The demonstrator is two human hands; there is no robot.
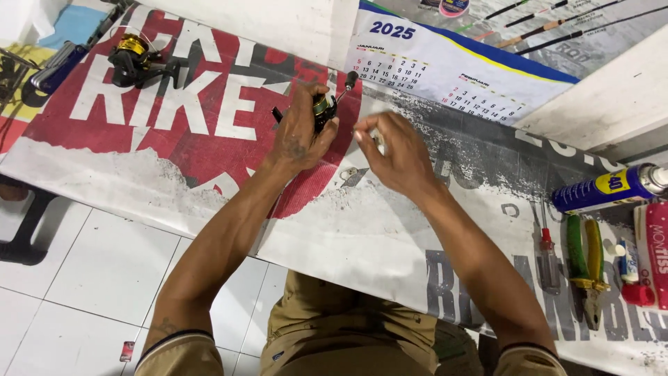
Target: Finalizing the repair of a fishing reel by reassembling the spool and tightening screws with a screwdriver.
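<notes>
My left hand (300, 132) grips a small black and gold fishing reel (323, 108) above the printed banner (209, 139) covering the table. The reel's handle with a dark knob (351, 79) sticks up to the right. Just right of the reel, my right hand (395, 154) pinches a small pale part (378, 138) between its fingertips, its shape too blurred to make out. A small metal piece (350, 172) lies on the banner below the two hands.
Another black and gold reel (133, 59) sits at the far left. A blue spray can (609, 189), green-handled pliers (586, 268), a red-handled screwdriver (547, 254) and a red tube (654, 254) lie at the right. A calendar sheet (445, 69) lies behind, fishing rods (557, 24) beyond it.
</notes>
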